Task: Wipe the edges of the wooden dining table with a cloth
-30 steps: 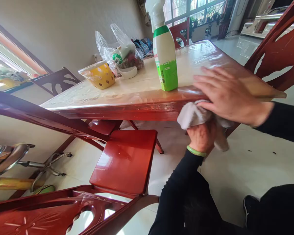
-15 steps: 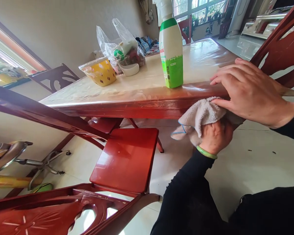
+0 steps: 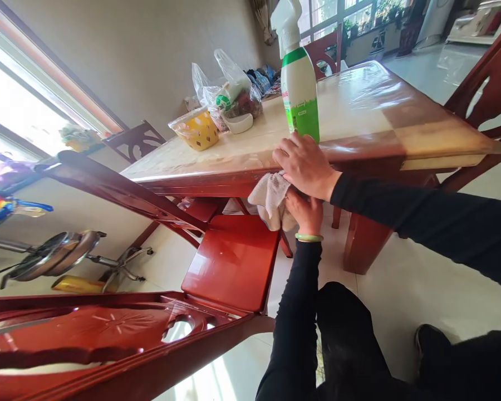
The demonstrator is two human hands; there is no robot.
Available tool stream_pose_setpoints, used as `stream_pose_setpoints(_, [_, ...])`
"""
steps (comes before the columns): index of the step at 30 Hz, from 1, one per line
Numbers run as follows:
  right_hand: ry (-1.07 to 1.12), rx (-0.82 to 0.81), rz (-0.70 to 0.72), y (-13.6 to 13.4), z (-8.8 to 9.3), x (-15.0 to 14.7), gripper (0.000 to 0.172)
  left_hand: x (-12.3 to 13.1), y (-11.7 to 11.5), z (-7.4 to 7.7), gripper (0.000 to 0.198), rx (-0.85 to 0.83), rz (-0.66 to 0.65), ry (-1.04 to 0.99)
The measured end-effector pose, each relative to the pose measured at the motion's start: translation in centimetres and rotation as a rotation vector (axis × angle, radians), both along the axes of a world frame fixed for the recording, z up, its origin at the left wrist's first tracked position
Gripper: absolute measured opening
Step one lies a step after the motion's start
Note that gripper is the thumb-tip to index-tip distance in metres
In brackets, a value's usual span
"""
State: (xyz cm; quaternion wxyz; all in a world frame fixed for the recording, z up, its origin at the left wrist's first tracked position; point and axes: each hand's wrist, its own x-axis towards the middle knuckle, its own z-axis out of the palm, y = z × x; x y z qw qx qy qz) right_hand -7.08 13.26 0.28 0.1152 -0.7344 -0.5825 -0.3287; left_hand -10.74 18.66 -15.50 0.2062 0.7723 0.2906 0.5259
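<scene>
My left hand (image 3: 305,213), with a pale green bangle at the wrist, is closed on a light grey-beige cloth (image 3: 269,195). It presses the cloth against the front edge of a dark red wooden table (image 3: 217,186), from below. Just above, my right hand (image 3: 304,167) lies over the table's top edge. Its fingers rest on the clear-covered surface, and its thumb is close to the cloth. Right behind those fingers a white and green spray bottle (image 3: 300,94) stands upright; the hand hides part of its base.
Farther back on the table are a yellow patterned basket (image 3: 198,131) and a clear plastic bag (image 3: 237,92) with things in it. A red chair (image 3: 234,262) stands at the front left, another chair (image 3: 488,94) at the right. A wheeled metal stool (image 3: 58,253) is by the wall.
Both hands and the cloth have moved left along the table edge, from right of the spray bottle to below it. The view has shifted, showing more of the table's right corner.
</scene>
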Motion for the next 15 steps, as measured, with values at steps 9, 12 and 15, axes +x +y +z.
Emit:
stream_pose_setpoints(9, [0.067, 0.211, 0.192, -6.4, -2.8, 5.7, 0.022, 0.6, -5.2, -1.8, 0.073, 0.139, -0.192, 0.04])
stream_pose_setpoints(12, [0.062, 0.161, 0.156, -1.8, -2.4, 3.5, 0.019, -0.7, -1.1, -1.0, 0.077, 0.085, -0.09, 0.032])
stream_pose_setpoints(15, [-0.023, 0.052, 0.072, 1.4, -1.3, 1.1, 0.025, -0.9, 1.5, -0.3, 0.064, -0.028, -0.025, 0.02])
